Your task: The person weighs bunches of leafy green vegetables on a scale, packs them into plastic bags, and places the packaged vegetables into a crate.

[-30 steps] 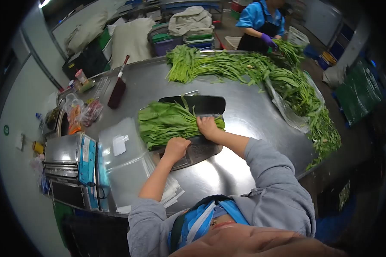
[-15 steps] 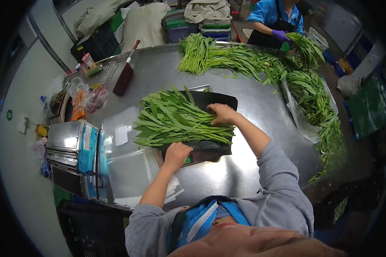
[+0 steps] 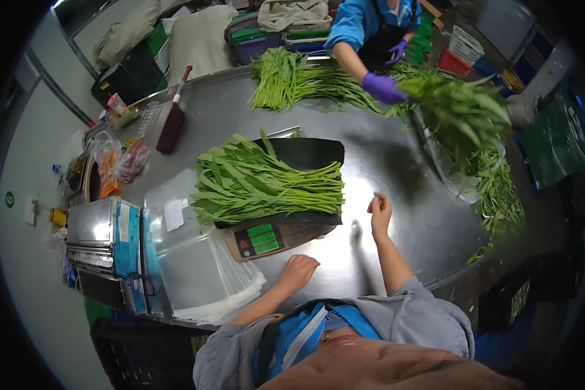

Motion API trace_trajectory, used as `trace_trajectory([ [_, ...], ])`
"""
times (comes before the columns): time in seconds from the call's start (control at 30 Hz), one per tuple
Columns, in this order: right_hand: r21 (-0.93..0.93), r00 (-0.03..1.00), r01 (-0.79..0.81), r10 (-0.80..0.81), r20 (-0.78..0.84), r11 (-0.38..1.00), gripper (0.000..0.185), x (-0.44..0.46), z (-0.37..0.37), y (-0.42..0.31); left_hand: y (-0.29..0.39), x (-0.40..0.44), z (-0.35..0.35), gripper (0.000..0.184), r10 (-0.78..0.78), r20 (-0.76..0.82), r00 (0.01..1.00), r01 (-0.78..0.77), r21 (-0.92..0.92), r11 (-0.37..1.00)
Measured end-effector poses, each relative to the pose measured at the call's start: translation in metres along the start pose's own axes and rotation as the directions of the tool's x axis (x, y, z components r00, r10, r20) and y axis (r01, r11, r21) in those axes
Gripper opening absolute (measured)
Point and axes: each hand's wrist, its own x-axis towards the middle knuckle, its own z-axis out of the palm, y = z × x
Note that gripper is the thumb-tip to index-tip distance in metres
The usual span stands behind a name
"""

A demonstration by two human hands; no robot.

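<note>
A bunch of long-stemmed leafy greens, which looks like water spinach (image 3: 266, 185), lies across a black tray (image 3: 305, 153) on a digital scale (image 3: 292, 238). Its leaves point left and its cut stems right. Below the lit green display, my left hand (image 3: 299, 272) hovers near the scale's front edge, fingers bent together around nothing. My right hand (image 3: 380, 211) is apart from the greens, to the right of the stems, loosely curled with nothing visible in it. Clear plastic bags (image 3: 201, 266) lie stacked left of my left hand.
Across the metal table (image 3: 331, 266), a co-worker's purple-gloved hand (image 3: 383, 89) holds blurred greens (image 3: 458, 107) over an open bag (image 3: 443, 166). More greens (image 3: 279, 81) line the far edge. A brush (image 3: 171, 127) and a blue-sided machine (image 3: 127, 237) are at left.
Both my hands have let go of the greens and tray and drawn back toward me. The scale display now shows fully. The co-worker has leaned in, swinging a bunch over the bag.
</note>
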Motion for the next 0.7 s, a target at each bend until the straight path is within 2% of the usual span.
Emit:
trace_trajectory([
  [0.03,-0.026,0.998,-0.062,0.062,0.004,0.998,0.014,-0.013,-0.006,0.0,0.003,-0.001,0.002,0.007,0.008,0.005,1.0,-0.008,-0.009,1.0],
  [0.1,-0.09,0.995,-0.069,0.074,0.063,0.994,0.014,-0.023,-0.014,0.003,0.01,-0.004,0.006,0.013,-0.003,0.047,0.999,0.006,-0.052,0.999],
  [0.13,-0.14,0.998,0.044,-0.037,0.054,0.989,0.013,-0.018,-0.011,0.0,0.02,0.007,-0.005,0.013,-0.002,0.051,0.999,0.005,-0.058,0.998],
  [0.2,-0.21,0.963,0.267,-0.251,0.1,0.94,0.011,0.003,0.01,-0.024,0.028,0.045,-0.035,0.018,0.163,-0.163,0.973,-0.169,-0.03,0.985],
  [0.23,-0.226,0.926,0.373,-0.345,0.154,0.9,0.01,0.011,0.026,-0.054,0.022,0.075,-0.054,0.023,0.272,-0.296,0.916,-0.252,0.106,0.962],
  [0.27,-0.241,0.867,0.492,-0.446,0.221,0.837,0.01,0.02,0.043,-0.074,0.03,0.102,-0.085,0.031,0.152,-0.304,0.94,-0.118,0.129,0.985],
  [0.3,-0.243,0.791,0.606,-0.541,0.287,0.757,0.01,0.029,0.061,-0.087,0.021,0.123,-0.101,0.046,0.055,-0.334,0.941,0.018,0.212,0.977],
  [0.37,-0.449,0.717,0.694,-0.482,0.504,0.562,0.017,0.044,0.088,-0.093,-0.005,0.162,-0.127,0.065,-0.022,-0.151,0.988,0.075,0.36,0.93],
  [0.4,-0.548,0.713,0.688,-0.298,0.635,0.477,0.019,0.048,0.098,-0.092,-0.019,0.171,-0.131,0.065,-0.017,-0.157,0.988,0.074,0.365,0.928],
  [0.43,-0.623,0.692,0.691,-0.088,0.716,0.367,0.022,0.05,0.106,-0.093,-0.038,0.177,-0.129,0.071,-0.097,0.066,0.993,0.061,0.421,0.905],
  [0.47,-0.631,0.659,0.727,-0.02,0.752,0.271,0.021,0.047,0.112,-0.101,-0.053,0.179,-0.128,0.078,-0.187,0.28,0.941,0.035,0.472,0.881],
  [0.5,-0.626,0.644,0.743,0.001,0.765,0.237,0.02,0.047,0.115,-0.098,-0.06,0.178,-0.128,0.078,-0.187,0.271,0.944,0.038,0.474,0.88],
  [0.57,-0.62,0.662,0.715,-0.026,0.749,0.323,0.016,0.048,0.115,-0.088,-0.074,0.168,-0.121,0.082,-0.341,0.517,0.785,0.007,0.544,0.839],
  [0.6,-0.618,0.657,0.718,-0.021,0.753,0.321,0.016,0.05,0.115,-0.084,-0.077,0.164,-0.119,0.083,-0.326,0.524,0.787,-0.002,0.53,0.848],
  [0.67,-0.555,0.761,0.484,-0.013,0.648,0.677,0.013,0.051,0.111,-0.075,-0.084,0.159,-0.113,0.083,-0.313,0.504,0.805,0.001,0.525,0.851],
  [0.7,-0.557,0.759,0.482,-0.004,0.652,0.677,0.013,0.052,0.111,-0.072,-0.084,0.156,-0.111,0.083,-0.297,0.483,0.824,-0.001,0.524,0.851],
])
